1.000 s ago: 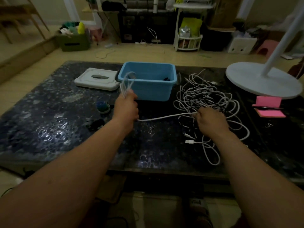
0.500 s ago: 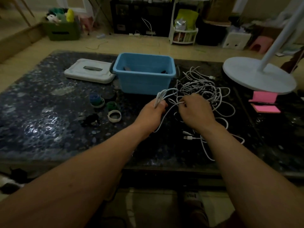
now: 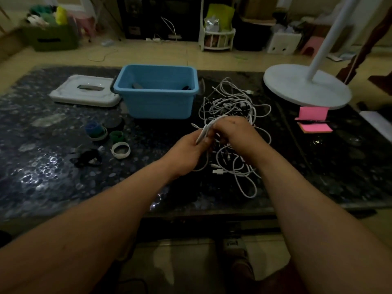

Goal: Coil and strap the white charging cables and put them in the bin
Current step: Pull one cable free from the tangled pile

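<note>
Cable bundle [image 3: 204, 132], a few folded loops of one white charging cable, is held between the two hands over the middle of the dark table [image 3: 42, 166]; the left hand [image 3: 188, 151] has its fingers and thumb curled round the lower end; the right hand [image 3: 235, 134] closes over the upper end, grasping it too, though its fingertips are turned away and the exact pinch is hidden. Directly beneath, and spreading from twelve round to five o'clock of the hands, lies the loose tangle of white cables [image 3: 233, 105], one USB plug [image 3: 217, 172] showing at six o'clock. The blue bin [image 3: 157, 107] stands at eleven o'clock, some dark items inside that cannot be made out; its white lid [image 3: 84, 95] lies further out at ten. At nine o'clock sit the strap rolls: blue [image 3: 93, 128], green [image 3: 116, 135], white [image 3: 121, 151]; a black strap [image 3: 87, 158] lies beside them. Coiling seems to be the step in hand, with no strap on the bundle yet; next, one hand must likely hold the loops tight alone while the other reaches to nine o'clock for a strap; only then the bin.
</note>
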